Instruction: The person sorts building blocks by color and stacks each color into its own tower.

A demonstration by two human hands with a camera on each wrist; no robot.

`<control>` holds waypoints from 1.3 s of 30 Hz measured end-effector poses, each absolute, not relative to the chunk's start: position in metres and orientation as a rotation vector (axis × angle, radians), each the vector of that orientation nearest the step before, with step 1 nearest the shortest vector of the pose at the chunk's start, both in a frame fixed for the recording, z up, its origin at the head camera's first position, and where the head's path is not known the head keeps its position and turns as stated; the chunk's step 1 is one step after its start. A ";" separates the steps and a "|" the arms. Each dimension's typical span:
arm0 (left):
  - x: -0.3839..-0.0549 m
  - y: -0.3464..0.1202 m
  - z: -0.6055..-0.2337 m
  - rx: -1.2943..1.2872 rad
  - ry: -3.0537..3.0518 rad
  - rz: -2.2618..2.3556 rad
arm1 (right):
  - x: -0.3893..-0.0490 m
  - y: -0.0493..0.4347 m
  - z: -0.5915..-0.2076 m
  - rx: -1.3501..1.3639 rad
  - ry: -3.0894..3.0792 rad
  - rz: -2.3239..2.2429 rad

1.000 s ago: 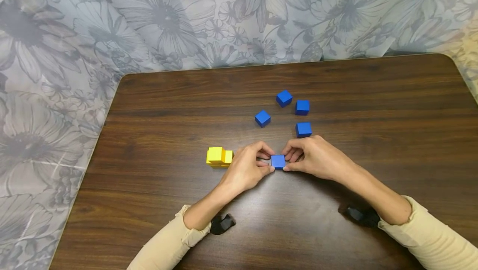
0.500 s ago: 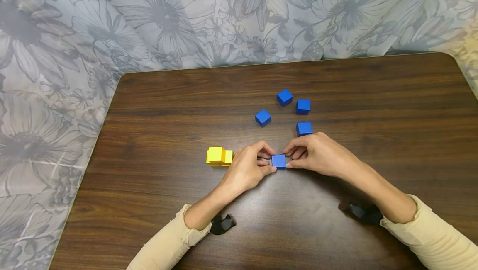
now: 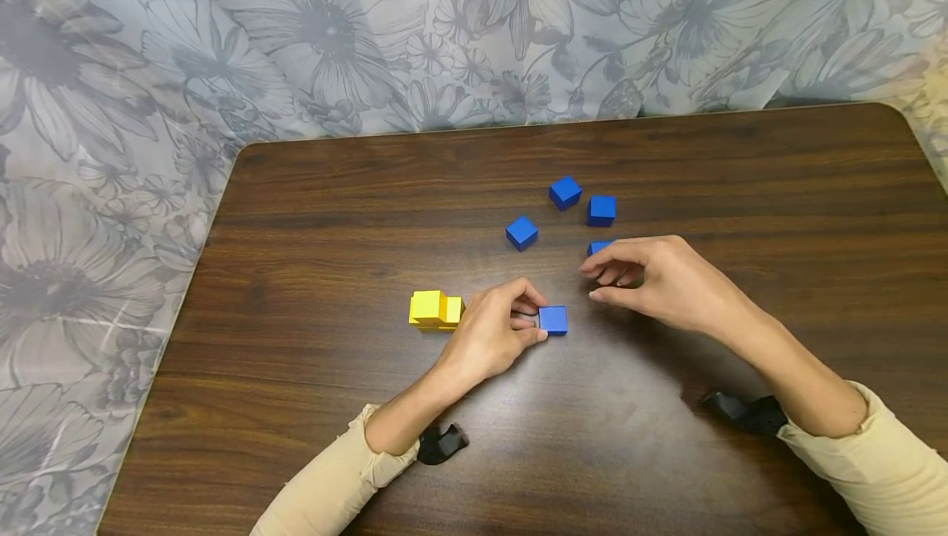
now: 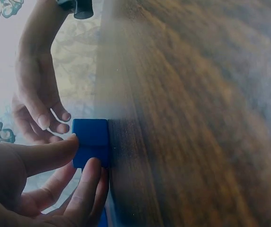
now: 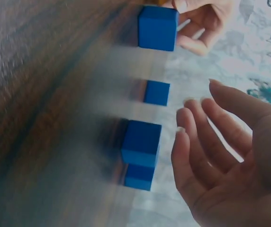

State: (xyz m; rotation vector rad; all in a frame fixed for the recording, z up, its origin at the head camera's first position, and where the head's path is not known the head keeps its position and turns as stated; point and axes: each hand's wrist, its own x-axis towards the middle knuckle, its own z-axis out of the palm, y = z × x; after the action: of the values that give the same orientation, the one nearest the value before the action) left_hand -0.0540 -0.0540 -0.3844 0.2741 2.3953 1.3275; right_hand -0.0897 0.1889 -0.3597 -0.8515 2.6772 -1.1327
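Thumb and fingers of my left hand [image 3: 489, 326] pinch a blue cube [image 3: 552, 319] at its left end, on the brown table. In the left wrist view the same cube [image 4: 90, 142] sits between thumb and fingertips. My right hand [image 3: 659, 281] is raised off to the right, fingers loosely bent and holding nothing. Its fingertips partly cover a second blue cube [image 3: 600, 248] in the head view. The right wrist view has a blue cube [image 5: 142, 142] beside the right fingertips, apart from them.
Farther back lie three loose blue cubes, the left one [image 3: 522, 233], the rear one [image 3: 565, 193] and the right one [image 3: 601, 211]. Stacked yellow blocks [image 3: 427, 308] stand left of the left hand, which hides part of them. A floral cloth [image 3: 326, 42] hangs behind the table [image 3: 311, 215].
My right hand has let go of the pinched blue cube and moved right and back, toward the nearest loose cube. The left hand and its cube have stayed in place.
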 end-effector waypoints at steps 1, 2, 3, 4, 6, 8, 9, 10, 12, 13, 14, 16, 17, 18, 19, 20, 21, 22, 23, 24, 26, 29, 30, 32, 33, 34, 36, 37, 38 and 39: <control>-0.054 -0.054 -0.384 0.273 2.396 1.326 | -0.090 0.190 -0.359 -0.864 2.695 -1.137; -0.054 -0.054 -0.384 0.272 2.396 1.325 | -0.091 0.190 -0.359 -0.876 2.716 -1.137; -0.055 -0.054 -0.384 0.271 2.396 1.324 | -0.092 0.191 -0.359 -0.881 2.733 -1.136; -0.055 -0.054 -0.384 0.271 2.397 1.324 | -0.092 0.192 -0.359 -0.885 2.752 -1.130; -0.055 -0.053 -0.384 0.271 2.400 1.321 | -0.094 0.194 -0.359 -0.886 2.780 -1.123; -0.054 -0.053 -0.384 0.269 2.399 1.321 | -0.095 0.196 -0.360 -0.878 2.808 -1.106; -0.054 -0.053 -0.384 0.269 2.400 1.320 | -0.096 0.197 -0.361 -0.871 2.815 -1.104; -0.054 -0.053 -0.384 0.269 2.402 1.319 | -0.097 0.198 -0.362 -0.865 2.826 -1.098; -0.053 -0.053 -0.384 0.272 2.405 1.318 | -0.100 0.201 -0.363 -0.844 2.837 -1.096; -0.053 -0.053 -0.384 0.273 2.405 1.320 | -0.101 0.202 -0.363 -0.832 2.839 -1.100; -0.053 -0.053 -0.384 0.274 2.407 1.319 | -0.103 0.204 -0.364 -0.815 2.830 -1.113; -0.053 -0.053 -0.385 0.279 2.415 1.312 | -0.105 0.206 -0.365 -0.780 2.811 -1.140; -0.053 -0.054 -0.385 0.278 2.417 1.310 | -0.106 0.206 -0.366 -0.765 2.800 -1.151; -0.053 -0.054 -0.385 0.280 2.422 1.304 | -0.107 0.207 -0.367 -0.752 2.794 -1.157; -0.053 -0.054 -0.385 0.281 2.423 1.301 | -0.109 0.208 -0.367 -0.738 2.788 -1.163; -0.053 -0.054 -0.385 0.282 2.425 1.298 | -0.110 0.209 -0.368 -0.716 2.786 -1.165; -0.053 -0.054 -0.385 0.284 2.425 1.297 | -0.110 0.210 -0.369 -0.696 2.789 -1.159; -0.053 -0.054 -0.385 0.284 2.425 1.296 | -0.111 0.210 -0.369 -0.680 2.792 -1.150; -0.053 -0.054 -0.385 0.289 2.433 1.289 | -0.112 0.211 -0.370 -0.660 2.791 -1.146; -0.053 -0.054 -0.385 0.293 2.441 1.282 | -0.112 0.211 -0.370 -0.643 2.791 -1.139; -0.053 -0.054 -0.384 0.296 2.456 1.270 | -0.113 0.212 -0.371 -0.618 2.787 -1.118; -0.053 -0.054 -0.384 0.301 2.474 1.253 | -0.114 0.213 -0.373 -0.601 2.781 -1.087; -0.053 -0.054 -0.384 0.298 2.472 1.253 | -0.114 0.213 -0.373 -0.604 2.776 -1.076; -0.052 -0.054 -0.384 0.294 2.470 1.255 | -0.114 0.213 -0.374 -0.598 2.765 -1.062; -0.052 -0.054 -0.384 0.293 2.468 1.255 | -0.115 0.213 -0.375 -0.597 2.760 -1.058; -0.052 -0.054 -0.384 0.293 2.469 1.253 | -0.115 0.214 -0.375 -0.597 2.754 -1.055; -0.052 -0.054 -0.384 0.294 2.473 1.250 | -0.116 0.214 -0.377 -0.611 2.752 -1.046; -0.053 -0.053 -0.384 0.295 2.473 1.249 | -0.117 0.214 -0.377 -0.606 2.752 -1.043; -0.053 -0.053 -0.384 0.297 2.474 1.247 | -0.117 0.214 -0.377 -0.608 2.755 -1.036; -0.053 -0.053 -0.384 0.300 2.475 1.246 | -0.117 0.215 -0.378 -0.603 2.758 -1.032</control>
State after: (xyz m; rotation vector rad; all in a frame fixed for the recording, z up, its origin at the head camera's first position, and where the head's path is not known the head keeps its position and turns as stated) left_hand -0.0533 -0.0533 -0.3835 0.3003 2.4750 1.2456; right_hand -0.1173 0.2146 -0.3775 -0.6033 2.7584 -1.0320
